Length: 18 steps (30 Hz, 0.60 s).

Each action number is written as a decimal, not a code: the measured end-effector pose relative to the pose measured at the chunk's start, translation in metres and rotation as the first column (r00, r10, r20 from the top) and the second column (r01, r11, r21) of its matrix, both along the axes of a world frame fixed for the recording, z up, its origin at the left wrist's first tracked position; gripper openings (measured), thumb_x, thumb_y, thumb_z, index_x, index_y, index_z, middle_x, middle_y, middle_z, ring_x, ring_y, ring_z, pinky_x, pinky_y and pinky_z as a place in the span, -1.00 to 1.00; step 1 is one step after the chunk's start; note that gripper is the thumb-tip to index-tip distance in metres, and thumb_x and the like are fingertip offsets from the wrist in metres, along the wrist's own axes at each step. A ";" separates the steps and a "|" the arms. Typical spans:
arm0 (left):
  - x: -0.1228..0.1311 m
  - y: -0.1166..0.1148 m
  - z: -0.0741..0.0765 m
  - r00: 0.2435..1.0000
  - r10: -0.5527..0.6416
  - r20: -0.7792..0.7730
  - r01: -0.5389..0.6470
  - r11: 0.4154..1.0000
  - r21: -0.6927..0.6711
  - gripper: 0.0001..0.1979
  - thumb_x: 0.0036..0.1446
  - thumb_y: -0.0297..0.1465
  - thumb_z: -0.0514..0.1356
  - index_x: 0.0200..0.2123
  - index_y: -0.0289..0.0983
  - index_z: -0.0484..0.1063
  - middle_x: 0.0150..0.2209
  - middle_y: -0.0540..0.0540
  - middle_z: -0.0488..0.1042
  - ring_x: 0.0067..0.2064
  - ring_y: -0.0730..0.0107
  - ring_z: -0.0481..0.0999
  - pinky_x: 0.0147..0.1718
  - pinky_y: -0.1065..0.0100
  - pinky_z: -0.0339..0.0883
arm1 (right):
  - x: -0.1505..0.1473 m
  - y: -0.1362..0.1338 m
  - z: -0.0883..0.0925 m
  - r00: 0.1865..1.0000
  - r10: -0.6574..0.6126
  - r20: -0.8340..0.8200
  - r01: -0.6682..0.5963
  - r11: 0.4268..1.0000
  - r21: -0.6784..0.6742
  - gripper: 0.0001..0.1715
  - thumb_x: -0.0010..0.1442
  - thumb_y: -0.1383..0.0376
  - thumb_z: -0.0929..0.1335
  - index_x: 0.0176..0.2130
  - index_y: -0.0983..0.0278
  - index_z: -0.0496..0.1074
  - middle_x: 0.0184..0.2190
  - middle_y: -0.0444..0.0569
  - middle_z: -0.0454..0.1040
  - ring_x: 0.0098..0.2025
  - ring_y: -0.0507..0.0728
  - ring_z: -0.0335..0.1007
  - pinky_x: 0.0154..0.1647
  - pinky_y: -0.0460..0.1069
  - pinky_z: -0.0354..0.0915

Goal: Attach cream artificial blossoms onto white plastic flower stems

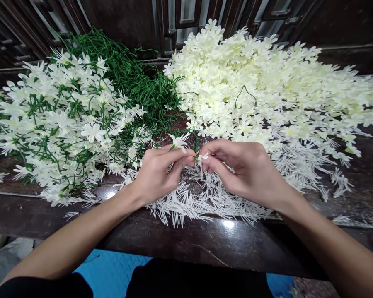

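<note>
My left hand pinches a green stem that carries a white flower, which stands above its fingertips. Close against it, my right hand pinches a small white flower piece at the tip of the stem. The fingertips of both hands nearly meet. Beneath them lies a spread of thin white stamens. To the left is a heap of white flowers on green stems. Loose cream petals are piled behind my right hand.
Bare green stems form a tangle at the back, between the two flower heaps. Everything rests on a dark, glossy wooden surface with a front edge. Dark carved wood rises behind. A blue mat shows below.
</note>
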State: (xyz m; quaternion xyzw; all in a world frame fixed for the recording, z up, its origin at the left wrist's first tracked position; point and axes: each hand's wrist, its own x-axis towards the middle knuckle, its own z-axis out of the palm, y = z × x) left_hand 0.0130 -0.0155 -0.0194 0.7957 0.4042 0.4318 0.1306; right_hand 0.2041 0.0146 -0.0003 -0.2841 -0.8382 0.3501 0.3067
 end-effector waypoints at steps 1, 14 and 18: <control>0.000 0.000 0.000 1.000 0.005 0.001 -0.005 1.000 0.014 -0.82 0.14 -0.58 0.18 -0.23 -0.28 0.53 -0.48 -0.02 0.61 -0.49 0.49 0.53 -0.49 0.46 0.39 | -0.001 -0.001 -0.001 1.000 -0.007 -0.010 0.008 1.000 0.019 -0.88 0.25 0.42 0.25 -0.28 0.28 0.37 -0.51 -0.12 0.41 -0.59 -0.02 0.26 -0.69 -0.08 0.15; -0.004 0.003 -0.001 0.998 -0.003 -0.060 0.013 0.987 0.163 -0.75 0.09 -0.67 0.12 -0.30 -0.29 0.54 -0.41 -0.05 0.62 -0.43 0.47 0.53 -0.57 0.46 0.38 | -0.002 -0.003 -0.001 1.000 -0.008 0.004 0.007 0.998 0.065 -0.86 0.28 0.40 0.24 -0.26 0.22 0.37 -0.53 -0.13 0.41 -0.66 -0.03 0.20 -0.73 -0.06 0.10; -0.004 0.003 0.000 0.998 -0.006 -0.063 0.017 0.982 0.188 -0.74 0.09 -0.68 0.12 -0.33 -0.29 0.53 -0.41 -0.05 0.61 -0.40 0.47 0.54 -0.56 0.47 0.38 | -0.001 -0.005 0.000 0.999 -0.028 0.030 0.027 0.999 0.040 -0.86 0.27 0.39 0.24 -0.25 0.20 0.37 -0.53 -0.12 0.42 -0.66 0.00 0.22 -0.72 -0.03 0.10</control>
